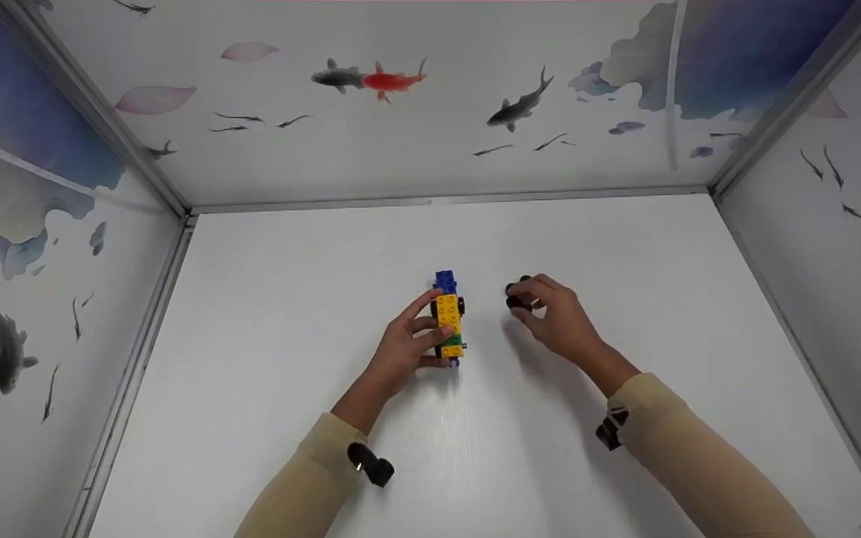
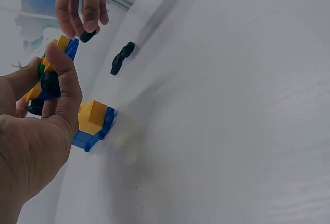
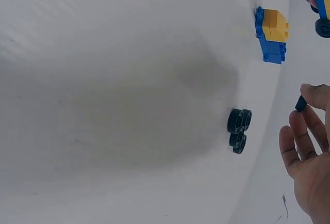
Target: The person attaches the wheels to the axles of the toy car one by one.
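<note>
Brick-built toy vehicle (image 1: 448, 312) gripped mid-frame by the left hand (image 1: 400, 345), with a small black piece (image 3: 301, 104) pinched in the right hand (image 1: 561, 317); probably light and stiff, apt to come apart if twisted, best held along its long sides.

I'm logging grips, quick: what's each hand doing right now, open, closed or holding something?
Left hand: closed around the brick car, holding it.
Right hand: pinching a small black piece.
</note>
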